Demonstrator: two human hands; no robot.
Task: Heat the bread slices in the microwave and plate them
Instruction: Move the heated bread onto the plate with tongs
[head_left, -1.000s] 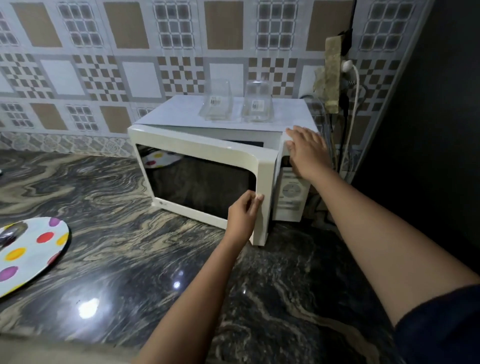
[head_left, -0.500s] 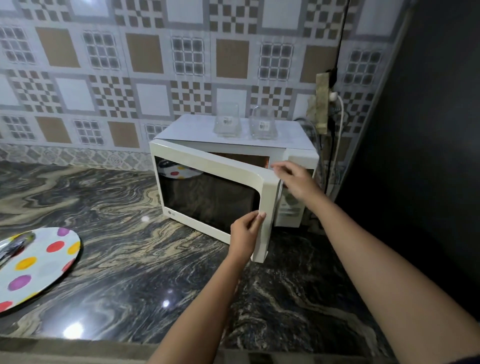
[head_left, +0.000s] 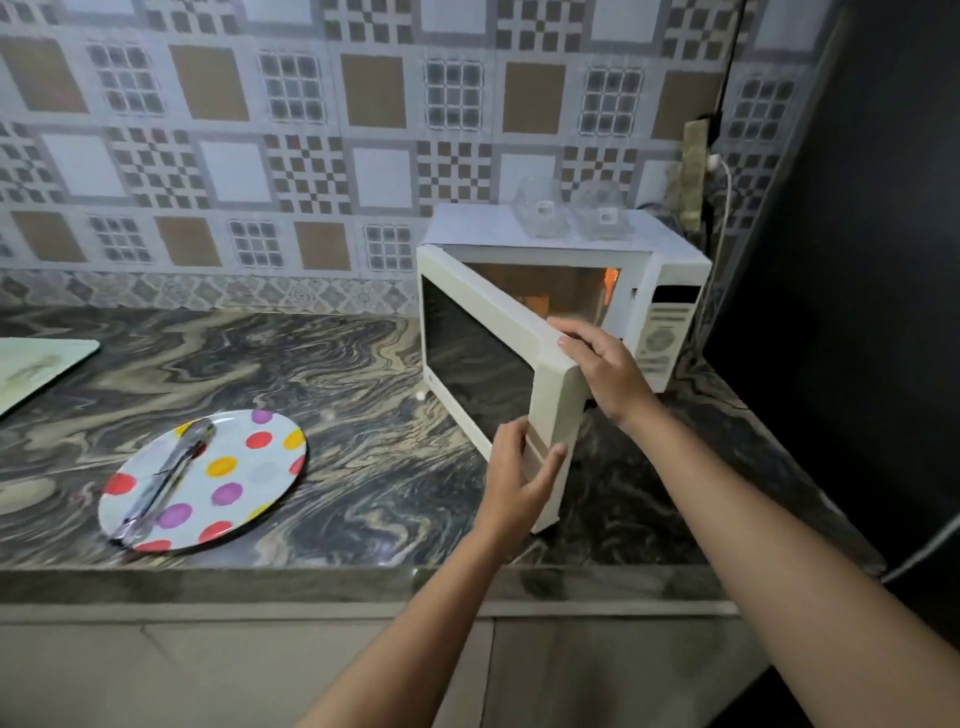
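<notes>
The white microwave (head_left: 670, 291) glows orange inside. Its door (head_left: 483, 358) stands half open, the free edge held between the left fingers (head_left: 551, 461) low down and the right fingers (head_left: 571, 338) above. The polka-dot plate (head_left: 270, 486) lies flat, well left of them.

Looks forward and down from head height, wide-angle, onto the countertop (head_left: 363, 374), close to the microwave (head_left: 667, 332) right of centre, facing the tiled wall (head_left: 311, 130).
</notes>
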